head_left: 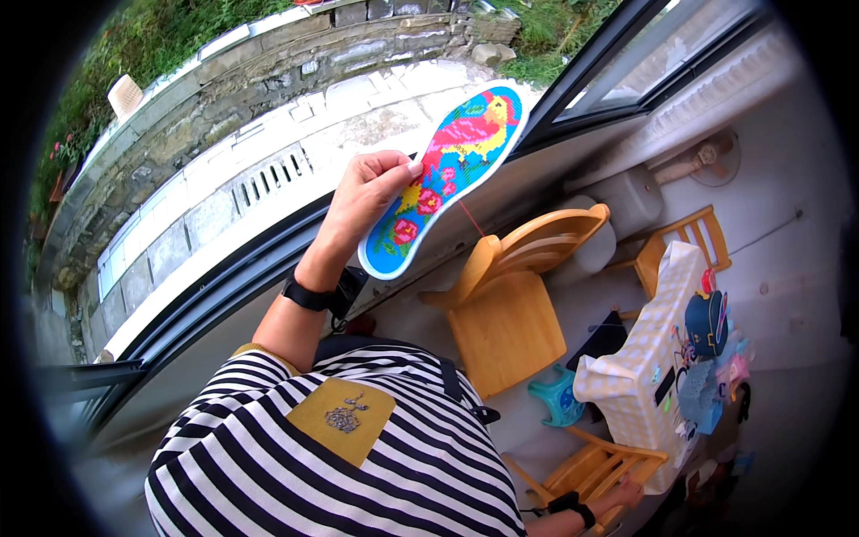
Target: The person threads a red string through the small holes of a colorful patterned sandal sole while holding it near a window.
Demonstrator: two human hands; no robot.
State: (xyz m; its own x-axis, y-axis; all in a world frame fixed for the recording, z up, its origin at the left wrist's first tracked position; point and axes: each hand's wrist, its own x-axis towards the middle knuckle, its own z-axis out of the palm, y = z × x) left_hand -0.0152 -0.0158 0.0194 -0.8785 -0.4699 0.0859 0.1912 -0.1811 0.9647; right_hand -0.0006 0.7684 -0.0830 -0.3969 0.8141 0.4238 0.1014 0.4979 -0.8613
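Raised over the window ledge, my left hand [371, 190] pinches an embroidered insole [452, 170] by its left edge, between thumb and fingers. The insole is blue with a white rim, and its pattern shows a pink and yellow bird above red flowers. A thin red thread [470, 217] runs from its right edge down toward a wooden chair, where I lose sight of it. My right arm reaches out far to the lower right. There, my right hand [628, 492] looks closed beside a slatted chair back [595, 465]; what its fingers hold is too small to make out.
A wooden chair [510, 331] stands just right of me, with a teal stool [559, 396] beyond it. To the right, a table with a checked cloth [626, 380] carries a dark bag [707, 322] and a light-blue basket [700, 394]. The window frame [224, 277] runs along my left.
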